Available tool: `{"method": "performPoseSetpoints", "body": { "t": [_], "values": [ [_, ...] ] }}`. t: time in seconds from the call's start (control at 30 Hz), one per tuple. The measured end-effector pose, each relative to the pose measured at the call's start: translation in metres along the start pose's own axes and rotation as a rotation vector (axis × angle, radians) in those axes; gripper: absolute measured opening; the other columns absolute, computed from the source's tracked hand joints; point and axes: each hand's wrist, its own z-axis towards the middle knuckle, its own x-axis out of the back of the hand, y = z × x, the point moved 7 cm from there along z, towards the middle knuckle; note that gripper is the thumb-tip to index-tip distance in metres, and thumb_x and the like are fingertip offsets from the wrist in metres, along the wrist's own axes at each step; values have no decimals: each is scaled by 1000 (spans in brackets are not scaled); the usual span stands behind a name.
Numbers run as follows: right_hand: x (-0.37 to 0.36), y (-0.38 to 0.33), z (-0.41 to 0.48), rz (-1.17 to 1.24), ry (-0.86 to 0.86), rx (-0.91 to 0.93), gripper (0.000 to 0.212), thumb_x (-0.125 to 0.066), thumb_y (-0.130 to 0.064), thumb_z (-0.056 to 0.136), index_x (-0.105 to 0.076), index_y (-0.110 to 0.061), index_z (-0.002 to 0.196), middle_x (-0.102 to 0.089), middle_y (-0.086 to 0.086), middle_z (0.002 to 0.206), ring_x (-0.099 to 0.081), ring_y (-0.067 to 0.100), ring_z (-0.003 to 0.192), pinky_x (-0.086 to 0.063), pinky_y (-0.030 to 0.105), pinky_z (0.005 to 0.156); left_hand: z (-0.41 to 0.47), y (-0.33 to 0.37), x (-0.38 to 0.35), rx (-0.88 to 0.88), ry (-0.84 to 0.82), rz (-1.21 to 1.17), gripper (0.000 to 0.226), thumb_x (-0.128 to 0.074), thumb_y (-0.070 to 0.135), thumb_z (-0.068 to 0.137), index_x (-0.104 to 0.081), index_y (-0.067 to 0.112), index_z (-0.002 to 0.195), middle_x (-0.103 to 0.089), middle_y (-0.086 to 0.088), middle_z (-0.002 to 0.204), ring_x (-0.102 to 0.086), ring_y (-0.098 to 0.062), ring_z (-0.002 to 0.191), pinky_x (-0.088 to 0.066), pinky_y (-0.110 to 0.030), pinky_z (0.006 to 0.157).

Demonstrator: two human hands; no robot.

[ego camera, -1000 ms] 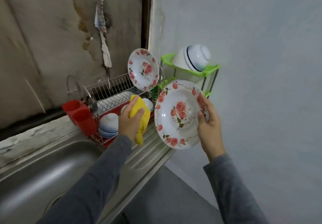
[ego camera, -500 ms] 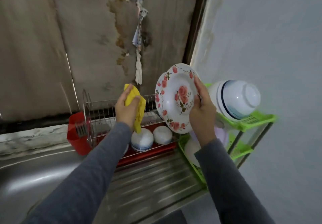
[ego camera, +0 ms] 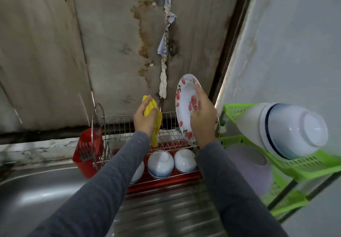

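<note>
right hand (ego camera: pixel 202 120) fingers wrapped round a floral plate (ego camera: pixel 184 105) held upright over the wire dish rack (ego camera: pixel 118 126), left hand (ego camera: pixel 144 119) clutching a yellow cloth (ego camera: pixel 156 124)

Long sleeves of plain, dark grey fabric are being worn on both arms. The left sleeve (ego camera: pixel 103 190) and the right sleeve (ego camera: pixel 232 190) are being shown as soft and matte, with faint lengthwise creases being picked out by the light. Each sleeve is being fitted closely round the forearm and is being ended at the wrist in a plain edge. Beyond those edges the left hand (ego camera: pixel 145 121) and the right hand (ego camera: pixel 203 119) are being left bare, and a short fingernail is being shown on the right hand.
</note>
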Motion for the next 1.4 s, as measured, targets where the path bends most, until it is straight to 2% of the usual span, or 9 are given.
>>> {"method": "performPoseSetpoints", "body": {
  "t": [0.17,0.3,0.37,0.5,0.6,0.83,1.07,1.23,1.4],
  "values": [
    [-14,19,4,-210,51,14,59,-39,6,96,-46,-21,149,-52,3,145,-44,16,137,-43,47,112,10,-13,-3,20,-4,33,46,-62,13,97,-56,36,137,-46,-3,148,-48,-23,129,-45,-45,109],
    [-22,27,-5,-245,51,15,65,-42,14,91,-50,-19,147,-64,15,128,-55,18,106,-51,53,100,12,-20,-2,27,3,30,47,-63,12,96,-57,36,136,-48,-2,146,-51,-23,128,-46,-43,108],
    [-24,35,-6,-213,32,2,63,-43,14,92,-51,-17,146,-62,12,133,-57,19,115,-50,50,104,13,-22,0,30,8,24,47,-63,11,96,-58,35,136,-50,-2,145,-52,-22,126,-47,-43,107],
    [-18,35,-7,-376,81,77,44,-45,-10,100,-54,-16,142,-53,10,142,-49,25,132,-42,41,112,12,-23,3,25,25,13,47,-64,10,95,-59,35,134,-50,-2,146,-53,-22,127,-47,-44,108],
    [-14,35,-8,-394,83,111,46,-43,-27,100,-50,-14,144,-46,13,143,-46,26,132,-47,46,106,5,-16,5,-9,48,17,46,-63,10,95,-59,37,132,-48,-2,148,-50,-21,130,-44,-42,110],
    [-2,14,-19,-415,40,221,52,-44,-28,100,-42,-9,149,-41,14,152,-37,30,142,-40,51,112,-20,11,18,-107,151,-4,44,-63,10,95,-60,35,131,-51,2,142,-51,-11,122,-45,-28,103],
    [4,1,-53,-353,-113,289,45,-48,-26,100,-53,-4,138,-56,13,139,-49,29,132,-43,49,110,-72,28,34,-184,184,17,43,-65,11,94,-61,39,127,-52,2,143,-50,-12,127,-45,-28,104],
    [-2,7,-110,-276,-368,234,41,-52,-17,102,-52,-5,141,-51,10,146,-43,21,137,-34,33,116,-129,13,61,-180,253,28,43,-66,10,94,-61,40,124,-58,6,133,-57,-8,118,-50,-27,100],
    [-23,21,-177,-220,-617,213,39,-51,-18,101,-55,-4,136,-57,12,138,-53,29,126,-45,43,107,-186,-20,102,-126,335,58,42,-67,10,93,-63,42,120,-60,8,130,-58,-8,118,-52,-26,96]
  ]
}}
